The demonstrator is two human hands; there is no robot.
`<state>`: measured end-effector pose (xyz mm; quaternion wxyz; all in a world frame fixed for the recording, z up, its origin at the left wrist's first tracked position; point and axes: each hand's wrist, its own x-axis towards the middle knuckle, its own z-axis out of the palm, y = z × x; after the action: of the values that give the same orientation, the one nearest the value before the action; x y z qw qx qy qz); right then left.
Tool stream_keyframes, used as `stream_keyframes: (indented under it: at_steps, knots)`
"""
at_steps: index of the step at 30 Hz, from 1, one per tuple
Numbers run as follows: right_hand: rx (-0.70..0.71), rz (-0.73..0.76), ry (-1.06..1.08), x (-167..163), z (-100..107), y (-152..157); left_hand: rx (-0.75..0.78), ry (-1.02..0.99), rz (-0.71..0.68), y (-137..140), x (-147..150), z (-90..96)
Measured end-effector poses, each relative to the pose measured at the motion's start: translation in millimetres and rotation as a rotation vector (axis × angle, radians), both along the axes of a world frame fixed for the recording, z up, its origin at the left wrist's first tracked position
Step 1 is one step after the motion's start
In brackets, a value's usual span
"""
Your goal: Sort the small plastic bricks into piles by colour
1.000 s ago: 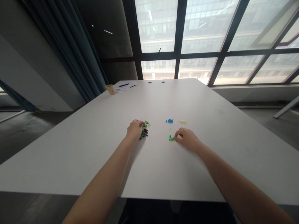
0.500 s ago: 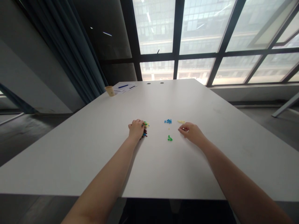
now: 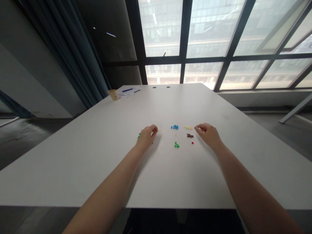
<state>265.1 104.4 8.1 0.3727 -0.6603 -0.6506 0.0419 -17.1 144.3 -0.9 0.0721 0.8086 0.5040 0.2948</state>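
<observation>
My left hand [image 3: 147, 135] hovers at the left group of small pieces, thumb and fingers pinched together. A small yellow piece [image 3: 159, 130] pokes out at its fingertips. Green pieces [image 3: 139, 136] show past the hand's left edge; the hand hides most of that group. My right hand [image 3: 207, 134] has its thumb and index finger drawn together just right of a pale yellow pile [image 3: 188, 127]; anything between those tips is too small to name. Below that pile lie dark brown pieces [image 3: 190, 136] and one red piece [image 3: 192, 143].
A blue pile [image 3: 175, 127], a tiny yellow piece [image 3: 175, 135] and a green pile [image 3: 176, 145] form a column between my hands on the white table [image 3: 170, 175]. Farther off at the left edge stand a paper cup [image 3: 113, 95] and papers with a blue pen [image 3: 127, 90].
My right hand has moved right and slightly up, uncovering the brown pieces and the red one. My left hand has shifted right over its group, with a yellow piece now at its fingertips.
</observation>
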Motion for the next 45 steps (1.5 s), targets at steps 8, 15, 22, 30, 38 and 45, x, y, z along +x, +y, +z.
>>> stream_keyframes:
  at_steps: [8, 15, 22, 30, 38, 45]
  knots:
    - [0.137, 0.359, 0.039, -42, 2, -13, 0.245, -0.076, -0.263, -32, 24, 13.1]
    - [0.196, 0.476, 0.022, -61, -3, -20, 0.269, -0.016, -0.284, -36, 26, 16.1]
    - [0.213, 0.453, 0.004, -65, -3, -18, 0.248, -0.024, -0.304, -36, 27, 14.1]
    - [0.053, -0.103, -0.076, 14, -18, 13, 0.128, -0.123, -0.06, -19, 14, 3.7]
    - [-0.342, -0.308, -0.162, 15, -39, 28, 0.047, -0.168, -0.042, -14, 17, -1.6]
    - [-0.354, -0.262, -0.174, 8, -41, 31, -0.002, -0.197, 0.019, -7, 12, -3.3]
